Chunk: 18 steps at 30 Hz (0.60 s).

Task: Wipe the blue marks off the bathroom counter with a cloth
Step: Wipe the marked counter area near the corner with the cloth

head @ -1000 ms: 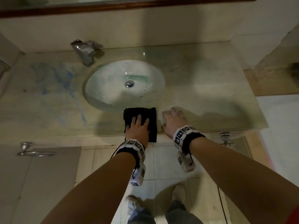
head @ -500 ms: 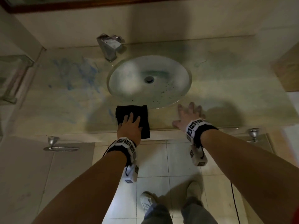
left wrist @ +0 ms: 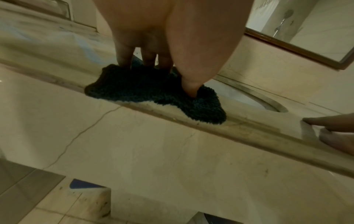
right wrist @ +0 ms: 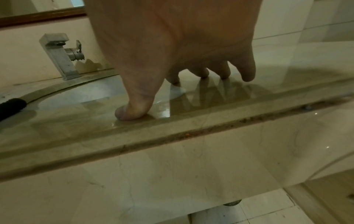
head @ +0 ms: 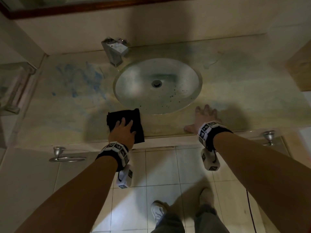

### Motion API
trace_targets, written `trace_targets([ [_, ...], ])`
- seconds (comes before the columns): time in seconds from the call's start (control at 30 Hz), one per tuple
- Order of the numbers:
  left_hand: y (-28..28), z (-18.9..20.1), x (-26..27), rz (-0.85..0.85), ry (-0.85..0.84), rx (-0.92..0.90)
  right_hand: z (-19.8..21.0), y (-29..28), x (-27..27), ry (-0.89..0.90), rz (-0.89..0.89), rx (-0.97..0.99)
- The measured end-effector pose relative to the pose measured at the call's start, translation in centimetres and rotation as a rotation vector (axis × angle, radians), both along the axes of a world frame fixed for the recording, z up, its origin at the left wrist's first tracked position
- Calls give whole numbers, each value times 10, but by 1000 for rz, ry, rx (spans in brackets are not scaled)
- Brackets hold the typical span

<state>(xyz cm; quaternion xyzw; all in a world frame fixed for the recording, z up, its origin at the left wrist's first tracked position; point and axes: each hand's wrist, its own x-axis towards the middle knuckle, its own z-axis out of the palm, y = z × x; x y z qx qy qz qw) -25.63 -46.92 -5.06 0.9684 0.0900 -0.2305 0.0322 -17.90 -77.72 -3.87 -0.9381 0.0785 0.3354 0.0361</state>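
Observation:
A dark folded cloth (head: pixel 125 118) (left wrist: pixel 153 92) lies on the marble counter (head: pixel 244 91) at its front edge, just left of the sink's near rim. My left hand (head: pixel 123 132) (left wrist: pixel 162 60) presses flat on the cloth with straight fingers. Blue marks (head: pixel 80 78) smear the counter left of the sink, away from the cloth. My right hand (head: pixel 202 117) (right wrist: pixel 182 68) rests open on the bare counter right of the sink, fingers spread, thumb touching the surface. The cloth's end (right wrist: pixel 11 106) shows in the right wrist view.
An oval sink (head: pixel 157 85) is set in the counter's middle, a chrome faucet (head: pixel 115 51) (right wrist: pixel 59 54) behind its left side. A mirror frame (head: pixel 84 7) runs above. A glass shelf (head: pixel 15 88) stands at far left. Chrome hooks (head: pixel 58 153) hang below the counter.
My left hand has slid the cloth leftward along the front edge, from in front of the sink towards the blue marks. My right hand has spread flat right of the sink.

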Motion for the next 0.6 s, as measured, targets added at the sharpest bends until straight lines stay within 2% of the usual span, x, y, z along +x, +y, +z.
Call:
trace_targets([
  [0.27,-9,-8,-3,18,-38,53,-1,-2,0,35,-45,8],
  [0.6,-11,-10,15,52,-19,8,3,-3,-2,47,-22,26],
])
